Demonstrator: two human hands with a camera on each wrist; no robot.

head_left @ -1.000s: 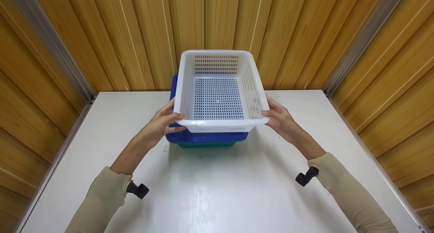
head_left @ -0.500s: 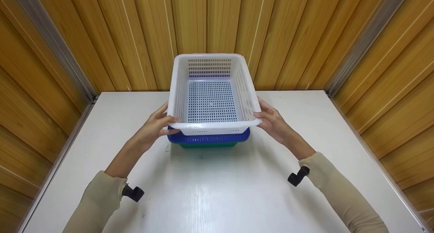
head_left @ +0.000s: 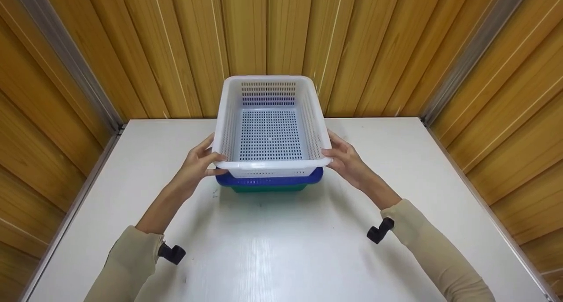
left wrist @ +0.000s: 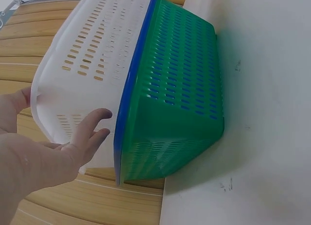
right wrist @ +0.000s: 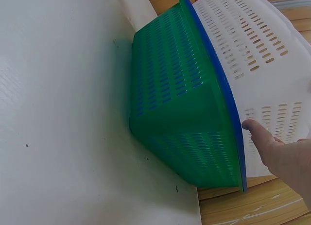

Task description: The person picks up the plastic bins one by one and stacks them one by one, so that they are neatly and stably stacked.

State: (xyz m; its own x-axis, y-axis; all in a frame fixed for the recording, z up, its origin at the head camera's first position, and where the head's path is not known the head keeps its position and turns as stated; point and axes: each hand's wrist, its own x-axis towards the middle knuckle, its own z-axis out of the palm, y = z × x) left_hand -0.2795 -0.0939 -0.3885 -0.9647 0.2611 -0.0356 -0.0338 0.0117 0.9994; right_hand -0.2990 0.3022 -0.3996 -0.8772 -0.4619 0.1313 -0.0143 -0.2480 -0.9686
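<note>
A white perforated plastic basket (head_left: 270,164) is held between both hands, its lower part down inside a blue basket (head_left: 272,181). My left hand (head_left: 195,165) grips its near left corner, thumb over the rim and fingers along the outer wall. At the near right corner my right hand (head_left: 345,161) grips the rim the same way. The blue basket is nested in a green basket (left wrist: 170,89), which stands on the table; only its blue rim shows above the green one. In the right wrist view, a fingertip of the right hand (right wrist: 286,157) is right at the blue rim.
The white table (head_left: 272,249) extends in front of and to both sides of the stacked baskets. Wood-patterned wall panels (head_left: 281,29) rise behind the table and at both sides. A black camera mount (head_left: 172,252) sits on the left sleeve, with a matching one (head_left: 380,230) on the right.
Both hands have brought the white basket left and down, from above and right of the stack into line with the blue basket. The blue and green baskets have stayed in place.
</note>
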